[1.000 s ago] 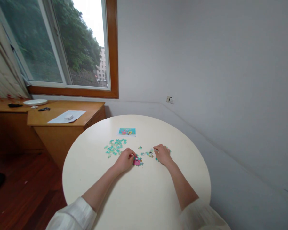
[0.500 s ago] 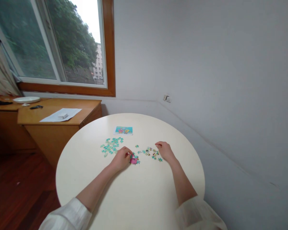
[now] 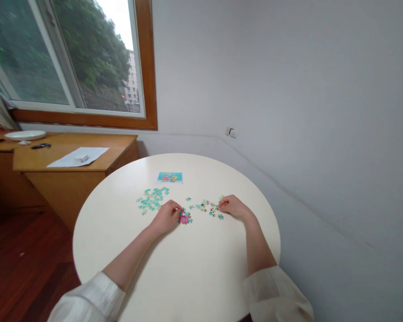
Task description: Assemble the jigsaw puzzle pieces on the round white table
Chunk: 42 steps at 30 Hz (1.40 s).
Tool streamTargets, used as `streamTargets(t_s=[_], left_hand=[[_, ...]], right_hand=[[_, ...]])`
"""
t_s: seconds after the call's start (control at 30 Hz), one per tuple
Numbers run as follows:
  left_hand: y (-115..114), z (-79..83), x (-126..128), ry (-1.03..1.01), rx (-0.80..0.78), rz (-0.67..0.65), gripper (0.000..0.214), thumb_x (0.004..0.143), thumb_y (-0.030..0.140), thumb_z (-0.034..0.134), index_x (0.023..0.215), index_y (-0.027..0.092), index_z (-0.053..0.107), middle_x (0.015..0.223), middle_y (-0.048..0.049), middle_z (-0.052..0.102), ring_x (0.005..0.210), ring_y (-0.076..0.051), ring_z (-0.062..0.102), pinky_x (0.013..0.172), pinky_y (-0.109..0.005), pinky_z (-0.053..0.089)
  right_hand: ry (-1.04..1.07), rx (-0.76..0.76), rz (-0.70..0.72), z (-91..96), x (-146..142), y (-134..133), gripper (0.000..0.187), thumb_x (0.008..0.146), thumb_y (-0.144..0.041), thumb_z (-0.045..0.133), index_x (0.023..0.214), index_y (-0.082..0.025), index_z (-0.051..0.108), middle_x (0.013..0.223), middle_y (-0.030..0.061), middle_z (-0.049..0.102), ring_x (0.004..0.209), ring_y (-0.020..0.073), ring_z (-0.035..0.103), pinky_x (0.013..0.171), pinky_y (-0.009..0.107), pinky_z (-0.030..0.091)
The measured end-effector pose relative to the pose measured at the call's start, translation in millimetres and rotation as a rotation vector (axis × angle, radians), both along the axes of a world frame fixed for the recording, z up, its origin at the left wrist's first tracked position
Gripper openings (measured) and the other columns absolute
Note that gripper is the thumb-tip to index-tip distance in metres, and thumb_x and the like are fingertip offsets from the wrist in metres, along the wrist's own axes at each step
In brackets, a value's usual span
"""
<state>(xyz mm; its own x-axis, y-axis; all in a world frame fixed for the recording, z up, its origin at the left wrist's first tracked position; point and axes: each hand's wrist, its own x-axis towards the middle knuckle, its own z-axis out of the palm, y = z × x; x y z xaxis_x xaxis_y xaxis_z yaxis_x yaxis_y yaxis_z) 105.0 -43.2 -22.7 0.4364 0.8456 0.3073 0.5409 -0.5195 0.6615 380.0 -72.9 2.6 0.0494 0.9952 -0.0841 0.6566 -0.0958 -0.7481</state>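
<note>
My left hand (image 3: 168, 216) rests with curled fingers at the upper left edge of a small block of joined puzzle pieces (image 3: 184, 218), mostly pink with teal rims; its thumb and fingertips grip that edge. To the right, my right hand (image 3: 233, 205) has its fingertips pinched together on a puzzle piece at the right side of a cluster of loose, multicoloured pieces (image 3: 204, 206); the piece is largely hidden. Just beyond those fingertips lies a yellow-green piece (image 3: 221, 197). A larger spread of teal puzzle pieces (image 3: 151, 200) lies beyond my left hand.
A printed reference picture (image 3: 169, 178) lies toward the far side of the round white table (image 3: 188, 268). Beyond it at left stands a wooden desk (image 3: 121, 142) bearing a paper sheet (image 3: 94, 154) and a white plate (image 3: 25, 135). Wall and window stand behind.
My right hand has come down and turned inward to the loose pieces, uncovering the yellow-green piece. My left hand stays at the joined block. The view has shifted slightly.
</note>
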Motion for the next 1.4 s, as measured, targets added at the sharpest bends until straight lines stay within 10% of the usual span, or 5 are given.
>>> streamTargets(t_s=[0.9,1.4], left_hand=[[0.3,0.3,1.6,0.032,0.019,0.003,0.025,0.071,0.008,0.042,0.077,0.014,0.066,0.083,-0.006,0.061,0.073,-0.013,0.056,0.068,-0.023,0.043],[-0.5,0.5,1.1,0.044,-0.002,0.0,0.024,0.073,0.01,0.042,0.079,0.014,0.065,0.085,-0.0061,0.06,0.069,-0.012,0.054,0.066,-0.024,0.043]], right_hand=[[-0.125,0.075,0.092,2.1,-12.6,0.7,0.015,0.063,-0.019,0.055,0.07,-0.01,0.066,0.059,0.0018,0.059,0.055,0.0097,0.048,0.052,0.02,0.035],[-0.31,0.042,-0.216,8.3,2.5,-3.8,0.018,0.066,-0.015,0.05,0.07,-0.014,0.068,0.067,0.0051,0.065,0.059,0.0112,0.053,0.052,0.02,0.034]])
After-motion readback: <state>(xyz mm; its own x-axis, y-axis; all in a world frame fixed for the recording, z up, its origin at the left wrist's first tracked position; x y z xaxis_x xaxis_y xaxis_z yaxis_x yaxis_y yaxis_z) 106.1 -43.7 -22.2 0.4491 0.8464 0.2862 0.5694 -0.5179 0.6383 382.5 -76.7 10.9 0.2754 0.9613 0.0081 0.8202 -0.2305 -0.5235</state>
